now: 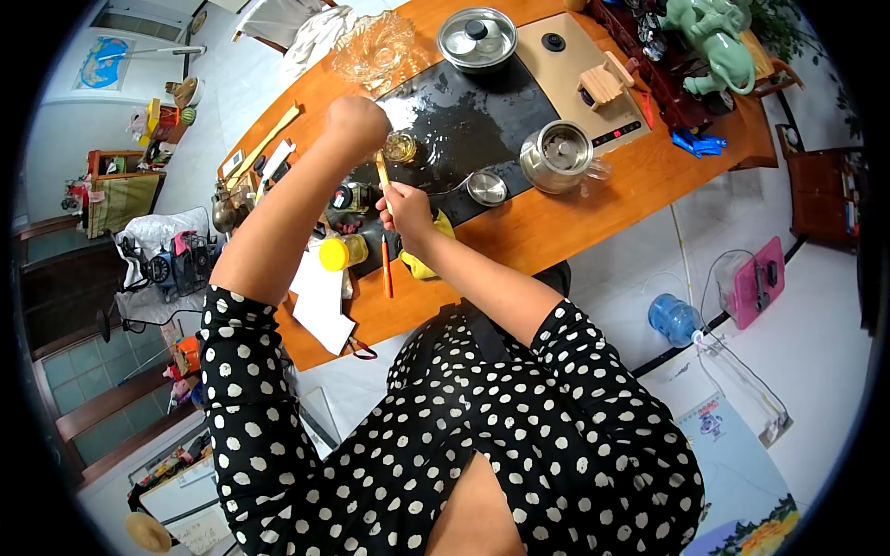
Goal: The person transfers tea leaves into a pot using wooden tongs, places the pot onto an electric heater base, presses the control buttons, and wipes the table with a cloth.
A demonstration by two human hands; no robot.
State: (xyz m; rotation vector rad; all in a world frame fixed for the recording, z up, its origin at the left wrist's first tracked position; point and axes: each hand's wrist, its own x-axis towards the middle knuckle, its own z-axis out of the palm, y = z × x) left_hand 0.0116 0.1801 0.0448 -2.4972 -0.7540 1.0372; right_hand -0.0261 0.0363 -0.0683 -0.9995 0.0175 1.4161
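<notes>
My right hand point(406, 211) is closed around a pale wooden stick point(383, 172), which points up toward my other wrist. Farther out, my left hand point(359, 122) makes a fist; what it holds, if anything, is hidden. Beside the stick's upper end stands a small glass cup point(400, 146) on the wet black tray point(464, 120). A strainer point(487, 188) lies on the tray, right of my right hand. Below my hands are a jar with a yellow lid point(336, 254), an orange pen point(387, 269) and a yellow cloth point(426, 250).
A glass kettle point(558, 156) and a lidded steel pot point(476, 39) stand on the right and far parts of the tray area. An amber glass bowl point(373, 48) sits at the back. Wooden tongs-like blocks point(604, 83) and a green figurine point(709, 42) are at the right.
</notes>
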